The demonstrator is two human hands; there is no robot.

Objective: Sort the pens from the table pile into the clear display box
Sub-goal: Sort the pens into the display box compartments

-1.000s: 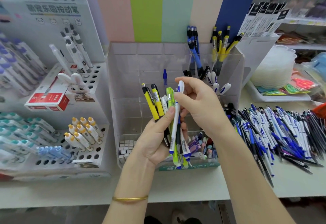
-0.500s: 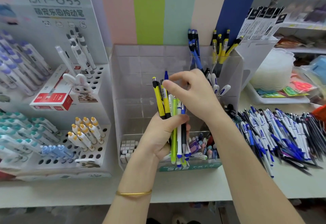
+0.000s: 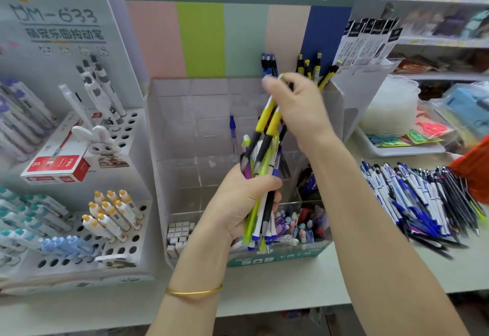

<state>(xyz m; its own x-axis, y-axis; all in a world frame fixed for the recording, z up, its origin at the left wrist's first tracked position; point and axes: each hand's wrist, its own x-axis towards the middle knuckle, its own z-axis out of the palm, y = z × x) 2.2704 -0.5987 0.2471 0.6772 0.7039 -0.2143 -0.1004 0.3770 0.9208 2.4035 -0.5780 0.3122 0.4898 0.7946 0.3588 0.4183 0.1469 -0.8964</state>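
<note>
Half a second ago the right hand (image 3: 299, 108) was only reaching into the bundle; now it pinches two yellow-and-black pens (image 3: 267, 121) and has drawn them upward, their lower ends barely clear of the rest. I judge they are bound for the matching yellow pens (image 3: 315, 68) standing at the 1 o'clock corner of the clear display box (image 3: 185, 129). The left hand (image 3: 238, 203) grips the mixed pen bundle (image 3: 260, 219) in front of the box. The pens are slim, yellow barrels with black grips, blurred by motion. The table pile (image 3: 423, 203) lies at 3 o'clock, still large.
</note>
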